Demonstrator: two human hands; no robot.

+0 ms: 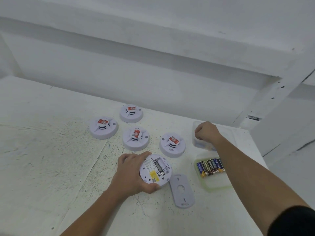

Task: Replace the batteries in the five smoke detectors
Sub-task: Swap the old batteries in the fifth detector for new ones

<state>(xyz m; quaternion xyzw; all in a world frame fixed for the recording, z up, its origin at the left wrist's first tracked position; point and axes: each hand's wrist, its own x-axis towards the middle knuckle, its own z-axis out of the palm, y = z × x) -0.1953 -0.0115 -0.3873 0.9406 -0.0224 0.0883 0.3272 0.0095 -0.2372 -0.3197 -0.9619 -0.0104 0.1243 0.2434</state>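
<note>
Gripping overturned detector [156,170], left hand [131,174]

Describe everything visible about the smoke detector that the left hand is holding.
The round white plastic smoke detector is turned back side up, tilted toward the camera. Its battery slot is open and looks empty. A yellow sticker and a printed label show on the back. The left hand grips its rim, fingers over the far edge, thumb at the near edge. Its grey oval cover plate lies detached on the table just to its right.
</note>
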